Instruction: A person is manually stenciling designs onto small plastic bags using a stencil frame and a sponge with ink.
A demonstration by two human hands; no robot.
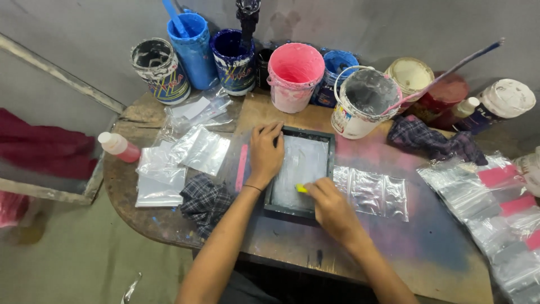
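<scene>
A small dark-framed printing screen [304, 133] lies flat on the paint-stained wooden table [427, 247] in front of me. My left hand [265, 153] presses flat on the frame's left edge, fingers spread. My right hand [329, 204] grips a small yellow scraper [302, 188] held against the grey mesh near the frame's lower edge. A pink strip [242, 167] lies just left of the frame, beside my left hand. Clear plastic bags [371, 192] lie to the right of the frame.
Paint buckets line the back: black-rimmed [159, 68], blue [194, 48], dark blue [233, 59], pink [295, 76], white with grey paint [363, 101]. Checked cloths [205, 201] [427, 138], a pink squeeze bottle [119, 146], loose clear bags [180, 160] and a bag stack [495, 208] surround the frame.
</scene>
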